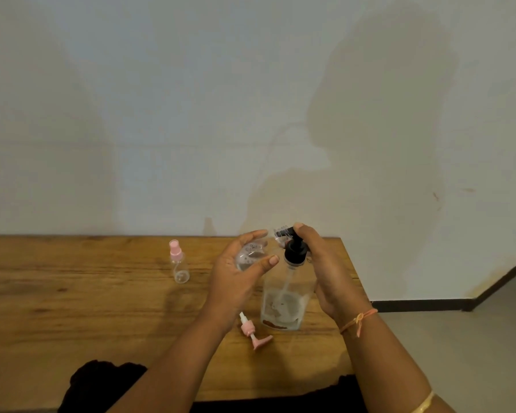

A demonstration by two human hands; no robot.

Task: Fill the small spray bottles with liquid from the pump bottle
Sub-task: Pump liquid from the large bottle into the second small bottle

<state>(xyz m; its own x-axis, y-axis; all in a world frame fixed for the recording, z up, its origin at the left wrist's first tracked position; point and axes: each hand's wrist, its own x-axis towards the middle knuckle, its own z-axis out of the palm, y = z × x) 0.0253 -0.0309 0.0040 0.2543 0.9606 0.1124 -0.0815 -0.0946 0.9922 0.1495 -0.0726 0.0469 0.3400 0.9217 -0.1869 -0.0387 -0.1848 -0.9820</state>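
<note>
Left hand (239, 275) grips a small clear bottle (248, 258) beside the pump bottle (283, 305). Right hand (328, 272) curls over its black pump head. Its label, perhaps brownish, is unreadable.

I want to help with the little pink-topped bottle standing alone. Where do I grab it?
Take the spray bottle round its clear body, coming from the near side. It stands upright and free on the table, and its pink cap is narrower, likely harder to hold.

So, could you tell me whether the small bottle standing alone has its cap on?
Cap on: the pink spray top sits on the neck of the upright small bottle.
</note>
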